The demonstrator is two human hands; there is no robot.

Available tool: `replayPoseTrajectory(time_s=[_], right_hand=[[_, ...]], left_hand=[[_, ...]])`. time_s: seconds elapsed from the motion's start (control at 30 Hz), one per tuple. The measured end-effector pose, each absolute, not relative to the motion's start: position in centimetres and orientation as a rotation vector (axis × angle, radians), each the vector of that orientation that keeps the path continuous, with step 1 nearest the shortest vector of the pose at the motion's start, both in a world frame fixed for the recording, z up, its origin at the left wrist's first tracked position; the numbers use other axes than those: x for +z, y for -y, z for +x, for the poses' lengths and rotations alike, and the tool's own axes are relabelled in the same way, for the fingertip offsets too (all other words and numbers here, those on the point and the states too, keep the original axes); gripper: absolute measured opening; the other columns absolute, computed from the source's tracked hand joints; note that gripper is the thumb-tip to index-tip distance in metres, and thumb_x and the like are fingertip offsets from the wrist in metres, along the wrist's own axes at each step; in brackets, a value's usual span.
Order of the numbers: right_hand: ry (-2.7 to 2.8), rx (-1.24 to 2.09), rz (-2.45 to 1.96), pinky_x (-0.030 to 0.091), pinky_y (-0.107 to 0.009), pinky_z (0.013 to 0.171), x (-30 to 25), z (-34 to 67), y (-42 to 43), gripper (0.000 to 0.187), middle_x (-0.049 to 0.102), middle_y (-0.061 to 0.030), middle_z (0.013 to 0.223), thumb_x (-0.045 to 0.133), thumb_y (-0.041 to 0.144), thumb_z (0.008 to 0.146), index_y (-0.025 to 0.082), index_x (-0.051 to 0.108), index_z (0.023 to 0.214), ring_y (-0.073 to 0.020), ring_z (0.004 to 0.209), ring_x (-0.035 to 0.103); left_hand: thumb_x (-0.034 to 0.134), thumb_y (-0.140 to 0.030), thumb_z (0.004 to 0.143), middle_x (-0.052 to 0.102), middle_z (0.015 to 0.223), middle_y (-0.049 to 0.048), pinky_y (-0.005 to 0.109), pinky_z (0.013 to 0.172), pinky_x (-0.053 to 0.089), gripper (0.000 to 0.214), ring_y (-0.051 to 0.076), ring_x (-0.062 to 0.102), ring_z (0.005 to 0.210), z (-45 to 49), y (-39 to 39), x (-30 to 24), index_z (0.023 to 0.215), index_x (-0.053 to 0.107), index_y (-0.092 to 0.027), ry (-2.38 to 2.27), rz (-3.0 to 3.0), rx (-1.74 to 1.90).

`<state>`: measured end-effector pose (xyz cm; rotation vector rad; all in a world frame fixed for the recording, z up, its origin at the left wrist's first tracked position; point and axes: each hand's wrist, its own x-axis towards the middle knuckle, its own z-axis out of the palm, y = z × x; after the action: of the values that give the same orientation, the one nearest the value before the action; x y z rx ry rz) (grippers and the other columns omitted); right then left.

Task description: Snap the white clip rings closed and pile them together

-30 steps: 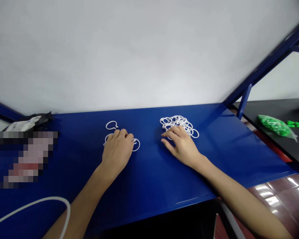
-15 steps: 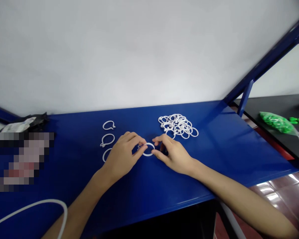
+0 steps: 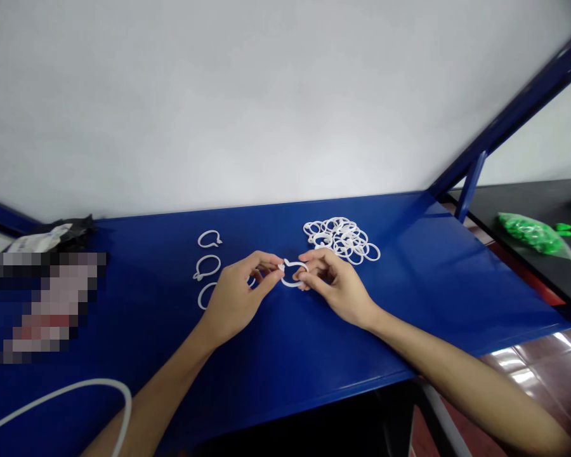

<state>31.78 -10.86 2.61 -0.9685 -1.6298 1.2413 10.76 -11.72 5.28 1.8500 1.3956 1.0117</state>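
Between my two hands is a white plastic ring (image 3: 292,284) with a gap at its upper left, where its clasp ends stand apart. My left hand (image 3: 245,285) pinches the left end with thumb and fingertips. On the opposite side, my right hand (image 3: 335,282) grips the ring between thumb and fingers. Part of another white ring (image 3: 252,280) shows behind my left fingers. Left of that hand lie an open ring (image 3: 209,239), a second ring (image 3: 207,266) and a third ring (image 3: 205,297), partly covered by the hand. A pile of similar rings (image 3: 349,238) lies beyond my right hand.
Everything rests on a blue table (image 3: 285,374) against a pale wall. A black package (image 3: 66,235) and a blurred-out item lie at left. A white cable (image 3: 95,382) crosses the lower left. On a dark table at right sits a bag of green pieces (image 3: 535,236).
The ring in my hands has turned and its gap now shows at the upper left. My right fingers have closed on its right side; both hands still hold it over the table.
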Motion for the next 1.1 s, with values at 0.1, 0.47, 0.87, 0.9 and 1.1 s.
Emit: replayPoseTrajectory(time_s=[0.1,0.47,0.87,0.9,1.1], right_hand=[[1.674,1.222,-0.941,0.060,-0.028,0.072,2.5,31.7,11.1,0.020,0.074,-0.0016,0.088,0.065,0.036,0.095,0.022,0.061,0.109,-0.0136,0.077,0.073],[1.883,1.024,-0.928,0.051,-0.025,0.061,2.9,31.9,11.2,0.017,0.070,-0.0005,0.076,0.059,0.032,0.099,0.019,0.063,0.088,-0.0115,0.066,0.066],[2.174,0.106,-1.208,0.053,-0.034,0.078,3.9,34.7,8.2,0.017,0.074,-0.0065,0.094,0.056,0.030,0.100,0.020,0.069,0.097,-0.0209,0.088,0.067],[2.165,-0.020,-1.299,0.052,-0.035,0.076,4.0,35.4,7.6,0.018,0.073,-0.0073,0.093,0.056,0.030,0.100,0.020,0.070,0.098,-0.0226,0.088,0.065],[2.131,-0.368,-1.533,0.048,-0.038,0.069,3.5,38.2,5.6,0.024,0.073,-0.0118,0.091,0.054,0.031,0.100,0.019,0.074,0.103,-0.0269,0.085,0.055]], left_hand=[[0.064,-0.029,0.090,0.075,0.089,-0.0010,0.026,0.067,0.056,0.012,0.014,0.069,0.075,11.0,11.8,4.7,0.098,0.072,-0.025,-1.347,1.835,1.022],[0.067,-0.020,0.091,0.076,0.091,0.0008,0.032,0.082,0.059,0.007,0.015,0.071,0.083,12.9,13.1,2.6,0.090,0.073,-0.022,-1.313,1.859,1.358],[0.053,-0.016,0.095,0.071,0.115,0.0113,0.046,0.089,0.053,0.033,0.029,0.064,0.104,11.0,11.6,3.2,0.125,0.064,-0.017,-1.529,2.698,0.844],[0.051,-0.013,0.093,0.070,0.117,0.0124,0.048,0.088,0.052,0.036,0.031,0.063,0.104,10.5,11.5,3.3,0.125,0.065,-0.016,-1.617,2.741,0.691],[0.045,-0.007,0.088,0.069,0.109,0.0141,0.047,0.082,0.047,0.037,0.035,0.060,0.102,8.3,10.8,3.6,0.113,0.070,-0.017,-1.898,2.679,0.157]])
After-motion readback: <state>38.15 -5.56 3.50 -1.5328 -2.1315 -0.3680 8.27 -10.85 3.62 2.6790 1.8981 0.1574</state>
